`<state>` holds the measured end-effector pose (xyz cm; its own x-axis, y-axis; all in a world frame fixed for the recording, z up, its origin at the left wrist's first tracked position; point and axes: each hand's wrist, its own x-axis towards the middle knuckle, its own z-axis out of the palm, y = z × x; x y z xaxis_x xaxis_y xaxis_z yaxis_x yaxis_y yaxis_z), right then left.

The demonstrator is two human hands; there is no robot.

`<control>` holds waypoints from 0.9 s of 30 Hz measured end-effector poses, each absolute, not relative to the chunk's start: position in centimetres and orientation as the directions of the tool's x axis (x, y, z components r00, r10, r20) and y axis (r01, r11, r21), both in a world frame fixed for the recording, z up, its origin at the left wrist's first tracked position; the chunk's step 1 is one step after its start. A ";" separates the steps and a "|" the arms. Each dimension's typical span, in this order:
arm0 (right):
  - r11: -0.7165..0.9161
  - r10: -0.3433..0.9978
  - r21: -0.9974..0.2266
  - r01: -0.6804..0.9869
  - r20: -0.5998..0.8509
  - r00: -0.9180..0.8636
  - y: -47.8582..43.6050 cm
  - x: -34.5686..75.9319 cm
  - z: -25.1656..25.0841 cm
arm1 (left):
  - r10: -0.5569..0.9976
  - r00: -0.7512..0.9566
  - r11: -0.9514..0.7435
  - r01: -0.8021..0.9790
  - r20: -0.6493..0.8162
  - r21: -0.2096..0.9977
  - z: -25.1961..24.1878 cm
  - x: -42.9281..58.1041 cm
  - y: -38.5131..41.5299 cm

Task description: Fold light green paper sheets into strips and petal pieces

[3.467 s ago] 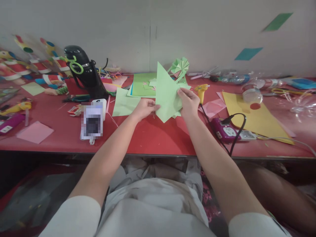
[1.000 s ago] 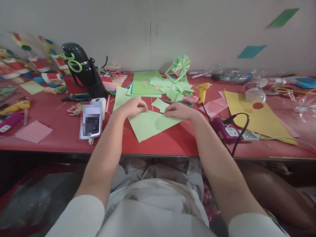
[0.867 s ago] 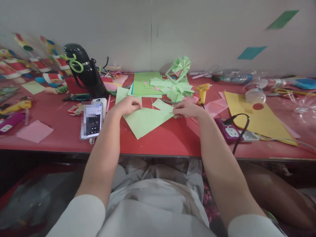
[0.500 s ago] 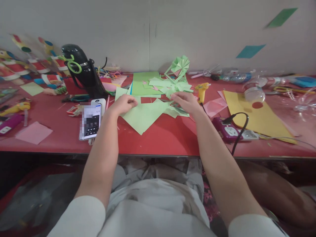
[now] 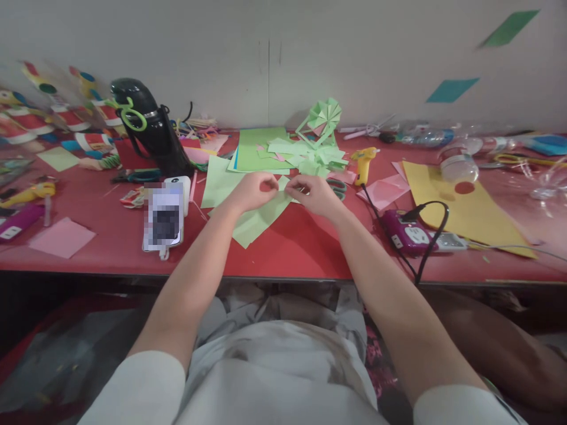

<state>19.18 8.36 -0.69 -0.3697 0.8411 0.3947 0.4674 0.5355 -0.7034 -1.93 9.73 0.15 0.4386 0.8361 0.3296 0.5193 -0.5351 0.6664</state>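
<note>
A light green sheet of paper [image 5: 261, 221] lies slanted on the red table, one corner toward me. My left hand [image 5: 254, 192] is closed at its upper edge, thumb and fingers curled together. Close by on the right, my right hand [image 5: 313, 193] pinches the sheet's right corner. Part of the paper is hidden beneath my left hand. Another light green sheet [image 5: 217, 180] lies to the left of it. Scissors [image 5: 339, 189] show partly behind my right hand. Farther back stands a folded green paper wheel [image 5: 325, 118] on a paper frame, with green scraps [image 5: 310, 158] before it.
A black bottle [image 5: 150, 127] and a phone [image 5: 166, 215] stand on the left. To the right are a yellow glue gun [image 5: 364, 165], a purple power socket [image 5: 407, 230] with cables, yellow paper [image 5: 465, 215] and a plastic bottle [image 5: 459, 165]. Another person's limb [image 5: 500, 348] shows at lower right.
My left hand has moved right along the green sheet and my right hand slightly left, so they are close together. The sheet has shifted a little, and the scissors show more.
</note>
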 end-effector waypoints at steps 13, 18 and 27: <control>0.587 0.790 -0.611 0.531 0.576 -0.209 8.7 21.0 0.0 | 0.928 0.304 -0.368 0.642 0.217 0.673 0.6 -4.9 10.6; 0.564 0.768 -0.613 0.554 0.636 -0.078 9.6 23.3 0.2 | 0.954 0.170 -0.294 0.685 0.246 0.667 0.6 -7.0 11.2; 0.578 0.608 -0.674 0.459 0.732 0.309 10.9 25.1 -0.3 | 0.899 -0.144 -0.291 0.508 0.413 0.811 1.4 -5.7 10.6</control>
<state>25.13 10.86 -0.34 0.3093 0.6076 0.7316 0.4594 0.5781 -0.6744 -5.75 10.60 1.40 -0.1437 0.8994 0.4128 0.5076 -0.2911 0.8109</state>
